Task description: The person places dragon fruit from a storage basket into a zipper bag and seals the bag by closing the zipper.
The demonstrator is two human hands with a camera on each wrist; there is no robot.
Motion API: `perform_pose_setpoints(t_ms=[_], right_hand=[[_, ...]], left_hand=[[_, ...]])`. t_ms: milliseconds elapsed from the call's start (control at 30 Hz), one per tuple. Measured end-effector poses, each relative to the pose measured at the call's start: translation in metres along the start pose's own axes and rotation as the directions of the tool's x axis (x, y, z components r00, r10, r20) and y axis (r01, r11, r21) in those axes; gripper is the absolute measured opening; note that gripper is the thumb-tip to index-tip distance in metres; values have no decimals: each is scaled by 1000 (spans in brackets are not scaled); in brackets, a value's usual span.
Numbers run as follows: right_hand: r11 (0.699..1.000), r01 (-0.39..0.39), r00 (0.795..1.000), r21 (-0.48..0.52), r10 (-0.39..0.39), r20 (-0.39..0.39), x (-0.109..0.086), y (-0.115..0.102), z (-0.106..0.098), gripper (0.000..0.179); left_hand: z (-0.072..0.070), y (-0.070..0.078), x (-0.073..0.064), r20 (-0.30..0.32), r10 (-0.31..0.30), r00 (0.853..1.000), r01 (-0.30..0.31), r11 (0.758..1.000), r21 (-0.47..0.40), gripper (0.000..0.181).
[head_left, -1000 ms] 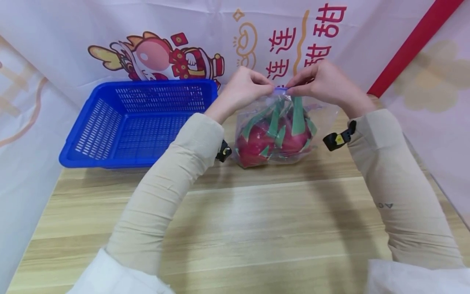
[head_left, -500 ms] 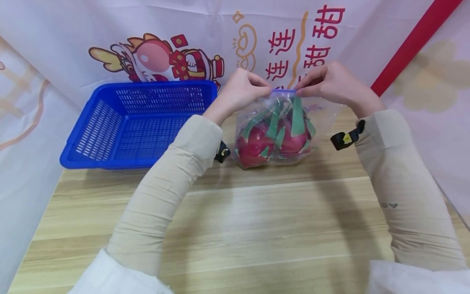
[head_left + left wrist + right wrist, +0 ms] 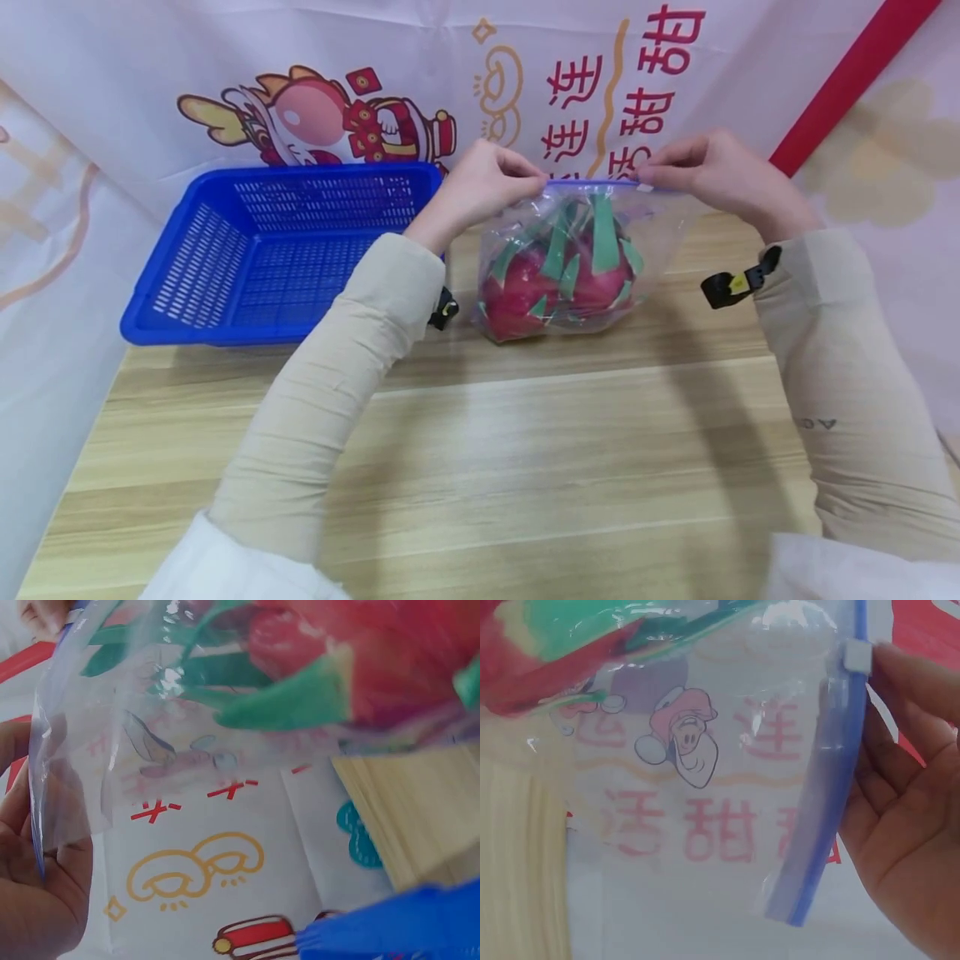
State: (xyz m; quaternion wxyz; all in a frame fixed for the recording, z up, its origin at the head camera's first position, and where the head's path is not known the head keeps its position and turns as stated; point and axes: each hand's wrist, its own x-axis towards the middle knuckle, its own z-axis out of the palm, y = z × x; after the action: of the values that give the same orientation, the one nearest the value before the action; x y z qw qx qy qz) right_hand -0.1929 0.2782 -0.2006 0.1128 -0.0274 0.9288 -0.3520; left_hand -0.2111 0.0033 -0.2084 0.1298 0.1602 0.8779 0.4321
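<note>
In the head view, a clear zip bag (image 3: 663,221) stands on the table, holding two red dragon fruits (image 3: 517,296) with green scales. My left hand (image 3: 483,185) pinches the top left end of the bag. Along its top runs a blue-purple zip strip (image 3: 831,799), with a small white slider (image 3: 857,657). Thumb and fingers of my right hand (image 3: 727,179) pinch the strip at this slider, towards the bag's right side. The right wrist view shows the strip continuing past the slider. In the left wrist view, bag film partly covers the left hand (image 3: 45,889).
A blue perforated plastic basket (image 3: 217,336) sits to the left of the bag, close to my left forearm. Behind the wooden table (image 3: 525,467) hangs a white printed cloth (image 3: 502,50) with red characters and a cartoon figure.
My right hand has slid to the right along the zip strip with the slider, away from my left hand. The left hand has shifted slightly left. The fruits stay in place.
</note>
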Motion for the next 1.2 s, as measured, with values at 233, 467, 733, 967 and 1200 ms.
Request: perform_pose_setpoints(t_ms=[233,467,733,967,1200], right_hand=[[998,-23,999,51,21,36,-1,4,-1,55],[1000,-20,999,19,19,41,1,1,3,52],[1000,-20,999,-4,20,33,4,0,2,46],[999,-46,998,-13,46,46,5,0,-1,40],[997,-65,997,-41,67,39,4,2,-6,42]], left_hand=[[-1,0,1,5,83,997,-83,994,73,23],[6,22,0,51,127,991,-137,939,317,33],[27,37,-2,1,146,989,-133,902,411,28],[32,39,-3,-19,122,992,-106,918,382,21],[29,39,-2,-55,90,994,-64,930,363,21]])
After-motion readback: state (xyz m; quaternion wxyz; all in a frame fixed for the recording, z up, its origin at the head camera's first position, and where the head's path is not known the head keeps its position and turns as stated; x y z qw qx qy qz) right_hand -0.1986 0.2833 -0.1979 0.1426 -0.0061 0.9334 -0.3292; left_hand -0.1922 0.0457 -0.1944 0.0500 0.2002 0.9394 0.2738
